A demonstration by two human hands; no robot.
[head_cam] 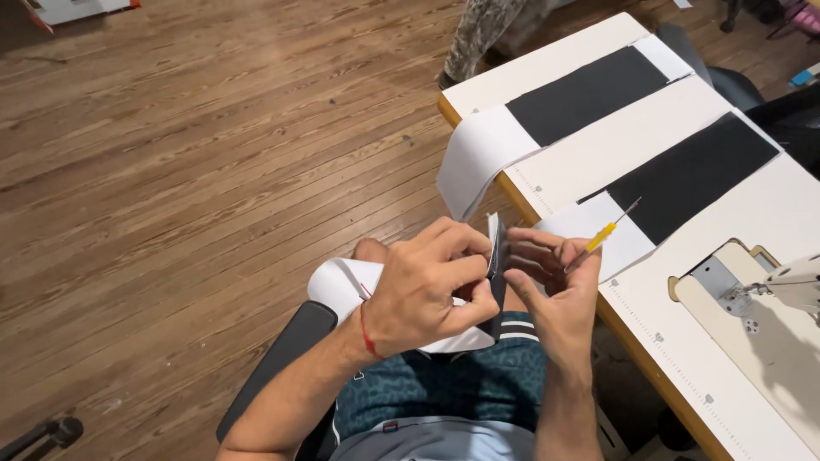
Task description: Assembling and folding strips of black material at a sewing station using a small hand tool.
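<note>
A wooden plank floor (171,154) fills the left of the view, and a white sewing table (794,213) runs along the right edge, with a ruler strip printed near its front. We look down from a head-worn camera at a seated person's lap, an office chair armrest (282,358) beside it.

Both hands meet above the lap, just in front of the table's edge. The left hand (427,294), a red thread around its wrist, has its thumb and fingers closed together, pinching a folded piece of black and white fabric (494,256) along its edge. More of the white cloth curls away beneath that hand. The right hand (551,286) faces it, its fingers curled together around a small seam ripper with a yellow handle (600,236), the metal tip pointing up toward the table.

We judge the fabric to be light, soft and floppy, so it is best gripped close to the seam edge, where pinched layers stay taut.

On the table lie two long black fabric panels (692,171) on white backing, one white end drooping over the edge. A sewing machine (786,286) sits at the far right, partly out of view.
</note>
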